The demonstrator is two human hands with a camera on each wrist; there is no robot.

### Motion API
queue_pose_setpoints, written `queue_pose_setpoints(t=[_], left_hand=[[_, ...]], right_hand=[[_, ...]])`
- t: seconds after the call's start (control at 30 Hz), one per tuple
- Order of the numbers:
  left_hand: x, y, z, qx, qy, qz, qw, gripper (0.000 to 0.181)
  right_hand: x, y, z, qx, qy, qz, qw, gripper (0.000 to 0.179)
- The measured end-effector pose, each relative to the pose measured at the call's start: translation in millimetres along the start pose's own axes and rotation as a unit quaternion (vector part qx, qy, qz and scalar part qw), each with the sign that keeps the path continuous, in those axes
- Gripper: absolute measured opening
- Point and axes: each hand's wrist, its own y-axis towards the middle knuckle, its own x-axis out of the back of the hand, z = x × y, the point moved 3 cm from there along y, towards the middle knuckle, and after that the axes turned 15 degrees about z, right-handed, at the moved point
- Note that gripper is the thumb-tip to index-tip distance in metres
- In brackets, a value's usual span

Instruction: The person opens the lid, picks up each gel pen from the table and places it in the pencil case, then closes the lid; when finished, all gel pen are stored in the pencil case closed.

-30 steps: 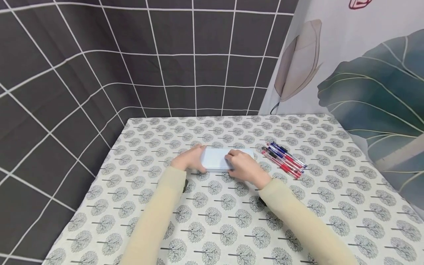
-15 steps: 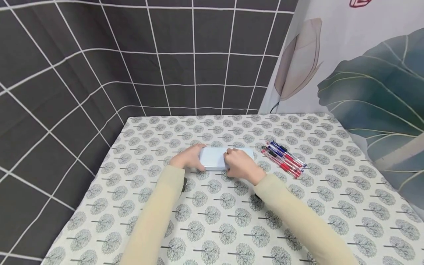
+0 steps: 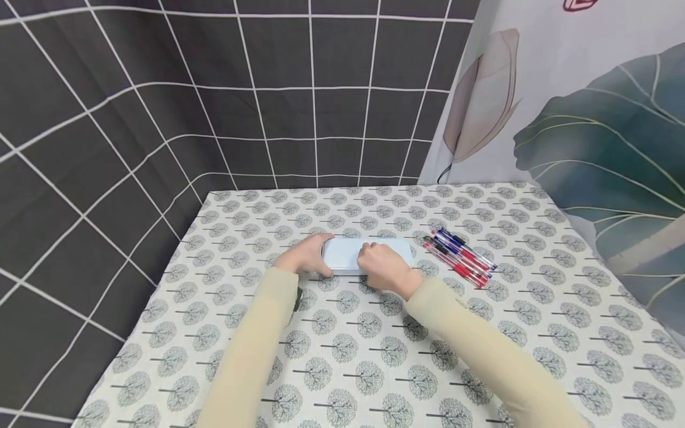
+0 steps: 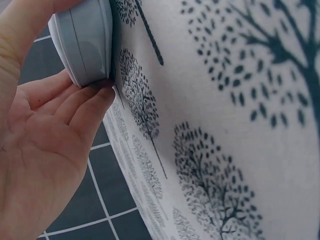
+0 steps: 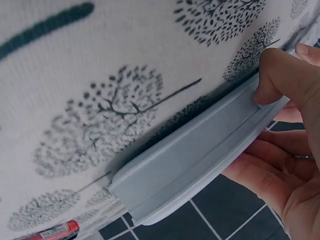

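Note:
A pale blue pencil case (image 3: 342,254) with rounded ends lies flat and closed on the tree-print tablecloth. At its left end my left hand (image 3: 306,254) grips it, thumb on the near side and fingers round the end; the left wrist view shows the fingertips (image 4: 102,86) low against the case. My right hand (image 3: 384,267) is over the right half, fingers curled on the lid. In the right wrist view its thumb (image 5: 272,75) presses the long side wall near the seam. The fingertips on the lid are mostly hidden.
Several pens (image 3: 455,258) with red, blue and black caps lie in a loose bunch to the right of the case. Behind the table hangs a dark gridded cloth (image 3: 342,113). A leaf-print curtain (image 3: 599,137) hangs at the right.
My right hand has slid a little left along the case, its fingers more tightly curled. The left hand keeps its hold on the left end. Case and pens stay in place.

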Motion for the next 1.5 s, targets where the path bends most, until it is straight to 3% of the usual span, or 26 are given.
queue_pose_setpoints(t=[0.4,0.6,0.8,0.97,1.13,1.23,1.3,1.4,1.5], left_hand=[[4.3,-0.2,-1.7,-0.005,0.008,-0.007,0.9999,0.102],[4.2,-1.0,-1.3,0.003,0.004,-0.006,1.0,0.102],[2.2,1.1,-0.9,0.003,0.027,-0.003,0.9996,0.101],[7.7,2.9,-3.0,-0.007,0.037,-0.011,0.9992,0.098],[8.3,4.4,1.6,-0.028,0.012,-0.01,0.9995,0.101],[0.0,2.3,9.1,-0.025,-0.017,-0.008,0.9995,0.111],[-5.4,1.2,14.7,-0.027,-0.046,-0.005,0.9986,0.115],[-7.3,-0.7,17.3,-0.025,-0.088,0.001,0.9958,0.116],[-6.6,-1.5,16.5,-0.023,-0.116,0.005,0.993,0.119]], right_hand=[[3,1.8,-3,0.019,-0.017,0.007,0.9996,0.018],[-3,2.4,-3,0.028,-0.03,-0.021,0.9989,0.016],[-11,-2.3,0,0.042,-0.069,-0.061,0.9949,0.014],[2,-4.1,-9,0.045,-0.071,-0.073,0.9938,0.018],[24,-5.3,-24,0.056,-0.017,-0.068,0.996,0.02],[21,-11.5,-28,0.06,0.027,-0.068,0.9955,0.014],[18,-16.2,-32,0.051,0.087,-0.069,0.9925,0.01],[15,-18.7,-43,0.028,0.193,-0.072,0.9781,0.019],[15,-18.8,-52,0.008,0.282,-0.078,0.9562,0.034]])
